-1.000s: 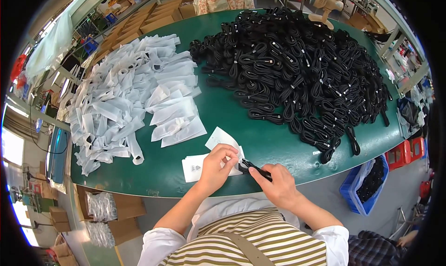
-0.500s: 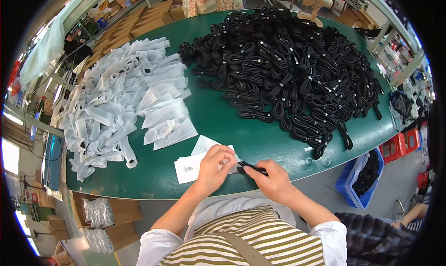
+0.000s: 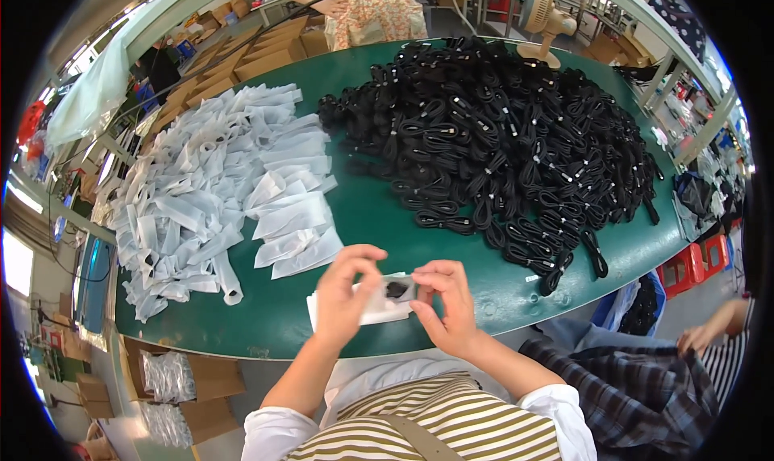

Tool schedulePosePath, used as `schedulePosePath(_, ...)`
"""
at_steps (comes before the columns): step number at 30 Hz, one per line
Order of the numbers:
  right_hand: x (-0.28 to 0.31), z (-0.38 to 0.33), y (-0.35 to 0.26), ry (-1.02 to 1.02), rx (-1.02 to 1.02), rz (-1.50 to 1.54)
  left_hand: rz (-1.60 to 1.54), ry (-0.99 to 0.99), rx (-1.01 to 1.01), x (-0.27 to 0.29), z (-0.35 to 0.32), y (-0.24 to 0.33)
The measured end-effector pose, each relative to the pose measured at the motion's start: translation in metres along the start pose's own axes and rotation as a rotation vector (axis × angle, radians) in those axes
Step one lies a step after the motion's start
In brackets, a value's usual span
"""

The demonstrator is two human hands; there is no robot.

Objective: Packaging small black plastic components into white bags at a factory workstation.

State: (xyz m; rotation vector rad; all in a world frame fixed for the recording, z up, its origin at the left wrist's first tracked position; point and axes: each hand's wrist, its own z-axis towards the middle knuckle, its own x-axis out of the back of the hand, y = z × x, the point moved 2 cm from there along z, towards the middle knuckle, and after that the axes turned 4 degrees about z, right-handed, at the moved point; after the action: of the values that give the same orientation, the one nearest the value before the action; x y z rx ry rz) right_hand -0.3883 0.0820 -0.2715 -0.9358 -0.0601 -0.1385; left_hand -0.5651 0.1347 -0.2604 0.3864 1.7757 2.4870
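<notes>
Between my hands is a translucent white bag (image 3: 377, 304) with a coiled black cable (image 3: 396, 289) showing inside its right end. The fingers and thumb of my right hand (image 3: 447, 308) are closed on that end. My left hand (image 3: 345, 296) is at the bag's other side, with thumb and forefinger apart and nothing seen gripped between them. Printed white bags (image 3: 313, 308) lie flat on the table beneath, mostly hidden by my left hand. Ahead to the right rises a large heap of bundled black cables (image 3: 500, 139).
A pile of filled white bags (image 3: 189, 187) covers the table's left side, beside an overlapping row of bags (image 3: 297, 211). A fan (image 3: 542, 22) stands at the far edge. One person stands across the green table (image 3: 379, 219); another is at lower right, near a blue bin (image 3: 663, 296).
The black cable, held in my right hand before, is now inside the bag. My left fingers have spread, and my right hand has shifted to the bag's end.
</notes>
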Motion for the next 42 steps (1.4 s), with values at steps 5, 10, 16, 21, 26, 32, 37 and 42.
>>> schedulePosePath(5, 0.018, 0.016, 0.038, -0.037, -0.101, -0.264, -0.244, 0.236, -0.075, 0.05, 0.013, 0.009)
schedulePosePath(10, 0.043, 0.026, 0.096, -0.023, 0.085, -0.969, 0.627, 0.441, -0.154, 0.087, 0.043, -0.012)
schedulePosePath(16, 0.046, 0.023, 0.112, -0.29, 0.057, -1.209, 0.978, 0.263, -0.249, 0.079, 0.074, -0.081)
schedulePosePath(21, 0.056, 0.0, 0.108, -0.145, -0.037, -0.93, 0.796, 0.054, -0.395, 0.027, 0.038, -0.035)
schedulePosePath(26, 0.044, -0.018, 0.071, -0.038, -0.294, -0.569, 0.589, -0.243, -0.213, -0.014, -0.022, -0.041)
schedulePosePath(32, 0.036, -0.04, 0.034, -0.123, -0.258, -0.515, 0.685, -0.242, -0.275, -0.023, -0.032, -0.053)
schedulePosePath(37, 0.038, -0.047, 0.015, -0.285, -0.114, -0.615, 0.39, -0.244, 0.118, -0.019, -0.037, -0.057)
schedulePosePath(42, 0.04, -0.043, 0.01, -0.419, -0.049, -0.589, 0.209, -0.214, 0.007, -0.019, -0.034, -0.056)
